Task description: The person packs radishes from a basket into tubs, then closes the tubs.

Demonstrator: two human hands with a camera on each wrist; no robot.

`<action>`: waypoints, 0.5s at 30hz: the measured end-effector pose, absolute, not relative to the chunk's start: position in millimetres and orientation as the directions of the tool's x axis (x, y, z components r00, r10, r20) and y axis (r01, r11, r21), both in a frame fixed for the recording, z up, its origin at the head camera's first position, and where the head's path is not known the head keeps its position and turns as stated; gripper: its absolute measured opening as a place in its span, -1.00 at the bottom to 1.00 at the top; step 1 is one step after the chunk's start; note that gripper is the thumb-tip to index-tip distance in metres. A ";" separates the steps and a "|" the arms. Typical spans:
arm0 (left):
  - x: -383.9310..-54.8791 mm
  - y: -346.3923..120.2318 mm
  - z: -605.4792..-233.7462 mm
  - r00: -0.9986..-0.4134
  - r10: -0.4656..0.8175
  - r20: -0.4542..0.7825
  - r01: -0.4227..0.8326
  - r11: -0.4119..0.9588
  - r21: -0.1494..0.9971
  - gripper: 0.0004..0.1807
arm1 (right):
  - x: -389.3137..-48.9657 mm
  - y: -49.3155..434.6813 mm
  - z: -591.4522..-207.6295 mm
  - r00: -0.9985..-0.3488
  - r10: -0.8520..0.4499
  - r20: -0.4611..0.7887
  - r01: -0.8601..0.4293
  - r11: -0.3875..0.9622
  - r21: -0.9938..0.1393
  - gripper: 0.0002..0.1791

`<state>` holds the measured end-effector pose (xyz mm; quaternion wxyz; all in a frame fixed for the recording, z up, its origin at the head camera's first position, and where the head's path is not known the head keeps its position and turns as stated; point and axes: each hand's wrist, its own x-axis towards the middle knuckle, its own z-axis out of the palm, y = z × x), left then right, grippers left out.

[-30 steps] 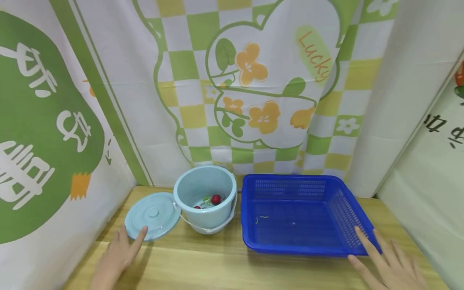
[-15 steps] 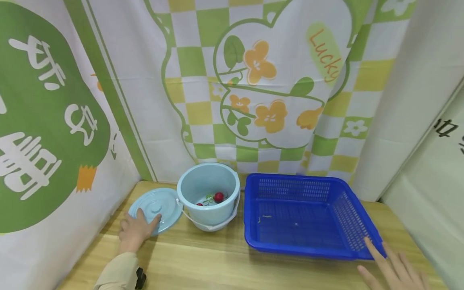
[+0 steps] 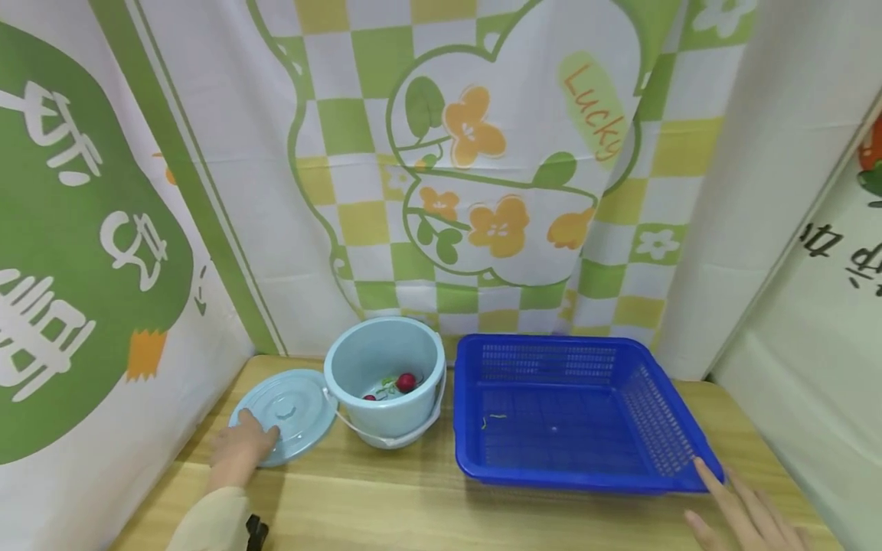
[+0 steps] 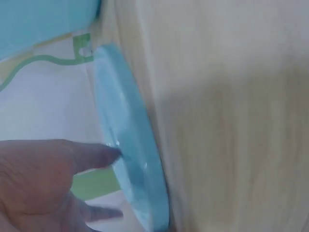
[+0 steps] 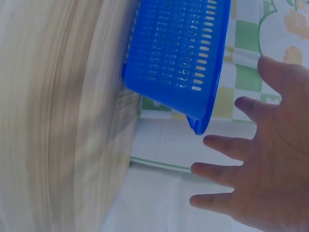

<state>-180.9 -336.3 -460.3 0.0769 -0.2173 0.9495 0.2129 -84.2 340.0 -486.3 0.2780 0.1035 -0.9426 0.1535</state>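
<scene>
A round light-blue lid [image 3: 295, 428] lies on the table at the left, its knob facing up. My left hand [image 3: 241, 448] is over the lid's near left edge. In the left wrist view, the thumb [image 4: 99, 155] reaches the lid's upper face, and another finger extends by its edge. To the lid's right stands a light-blue bucket [image 3: 389, 425] with a white handle; red radishes [image 3: 406, 382] and bits of green lie inside. My right hand [image 3: 747, 516], fingers spread, hovers near the front right corner of a blue plastic basket [image 3: 551, 476], holding nothing.
Two thin yellow-green scraps [image 3: 498, 417] lie on the basket floor. The wooden table [image 3: 386, 505] ends at a patterned curtain [image 3: 496, 229] behind. White printed cloth also hangs close on the left and right.
My left hand first came forward over the lid, then drew back to its near left edge. The right hand stays spread by the basket corner. The head view shifted slightly.
</scene>
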 end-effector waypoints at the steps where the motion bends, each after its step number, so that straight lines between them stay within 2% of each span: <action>1: -180.8 -338.0 -460.1 -0.887 -0.398 -0.235 -0.460 0.810 0.364 -0.09 | -84.2 340.8 -486.4 -0.807 -0.121 0.578 -0.299 0.928 -0.223 -0.19; 2: -181.0 -339.8 -460.0 -0.880 -0.415 -0.229 -0.473 0.802 0.364 -0.09 | -84.3 341.8 -486.5 -0.804 -0.129 0.580 -0.308 0.926 -0.220 -0.19; 3: -181.5 -341.3 -459.9 -0.876 -0.430 -0.219 -0.483 0.794 0.370 -0.09 | -80.9 340.7 -485.0 -0.853 -0.062 0.518 -0.229 0.937 -0.265 -0.08; 8: -186.7 -350.6 -462.3 -0.867 -0.462 -0.185 -0.497 0.777 0.386 -0.14 | -80.4 339.2 -485.4 -0.865 -0.076 0.496 -0.252 0.921 -0.297 -0.09; 13: -194.7 -357.2 -463.0 -0.845 -0.489 -0.218 -0.534 0.738 0.412 -0.26 | -80.7 332.0 -485.5 -0.814 -0.073 0.577 -0.300 0.903 -0.309 -0.06; 15: -197.8 -358.3 -462.6 -0.829 -0.511 -0.228 -0.557 0.709 0.432 -0.23 | -81.9 330.2 -484.9 -0.787 -0.082 0.612 -0.324 0.898 -0.296 -0.06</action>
